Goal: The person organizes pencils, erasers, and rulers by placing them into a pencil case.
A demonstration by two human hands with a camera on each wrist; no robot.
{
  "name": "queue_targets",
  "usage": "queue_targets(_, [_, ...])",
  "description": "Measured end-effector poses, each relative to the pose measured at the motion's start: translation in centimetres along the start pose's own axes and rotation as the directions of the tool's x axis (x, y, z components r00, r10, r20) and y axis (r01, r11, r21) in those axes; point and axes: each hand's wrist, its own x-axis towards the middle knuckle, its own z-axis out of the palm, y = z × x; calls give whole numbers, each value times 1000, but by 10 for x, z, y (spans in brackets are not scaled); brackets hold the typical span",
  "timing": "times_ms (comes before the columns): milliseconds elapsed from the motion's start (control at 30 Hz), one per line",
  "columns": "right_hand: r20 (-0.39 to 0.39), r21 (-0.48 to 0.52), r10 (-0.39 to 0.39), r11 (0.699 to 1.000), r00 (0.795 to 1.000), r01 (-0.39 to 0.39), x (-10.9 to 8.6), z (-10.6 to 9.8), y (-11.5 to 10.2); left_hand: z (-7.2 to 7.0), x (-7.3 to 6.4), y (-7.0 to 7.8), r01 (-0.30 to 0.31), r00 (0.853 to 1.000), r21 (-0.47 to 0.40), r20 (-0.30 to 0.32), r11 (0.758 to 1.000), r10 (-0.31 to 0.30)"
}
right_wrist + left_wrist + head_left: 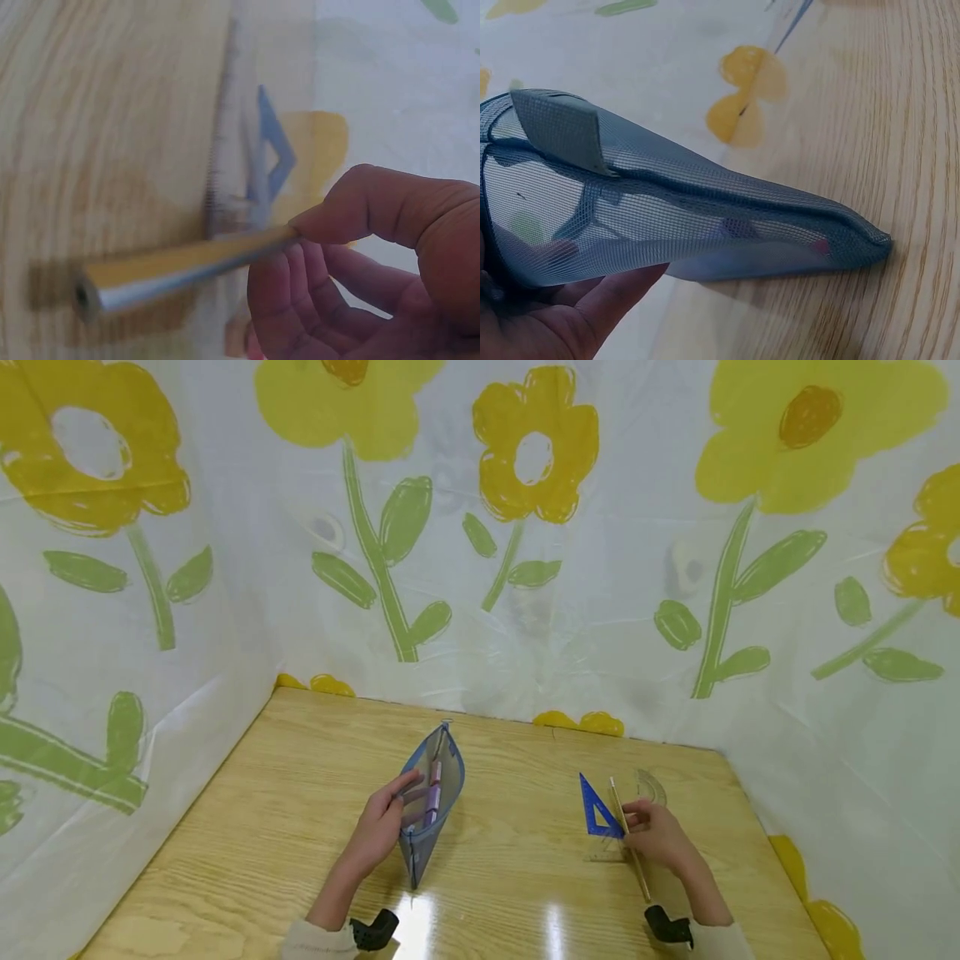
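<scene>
My left hand (378, 827) holds a blue-grey mesh zip pouch (423, 847) by its side. The pouch's mouth gapes, and purple and pink items (433, 797) show inside. In the left wrist view, the fingers (622, 296) lie against the underside of the mesh (652, 217). Over on the right, my right hand (660, 835) pinches a gold-and-silver pencil (640, 872) between thumb and fingers. Its blunt end with a dark centre faces the right wrist camera, the pencil (180, 270) being tilted. A blue set square (588, 806) is just left of the pencil.
A clear protractor (652, 785) lies beyond the right hand. Below the set square is a clear ruled piece (600, 858), partly hidden by the hand. The wooden table (510, 793) is bordered by flower-printed cloth walls (615, 610).
</scene>
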Motion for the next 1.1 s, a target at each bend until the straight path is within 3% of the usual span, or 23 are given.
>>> queue_targets(367, [-28,125,-1,992,1000,4,-8,-8,-15,1,-1,2,13,1000,1,-12,1000,-13])
queue_targets(633, [-78,204,-69,975,995,84,-8,-3,-25,0,0,2,12,1000,15,-18,1000,-12])
queue_targets(933, [-91,267,-212,936,973,229,-2,12,-31,2,-2,-1,11,1000,14,-22,1000,-10])
queue_targets(1100, [-131,272,-222,929,966,251,1,23,-37,2,-1,-1,9,1000,4,-23,1000,-9])
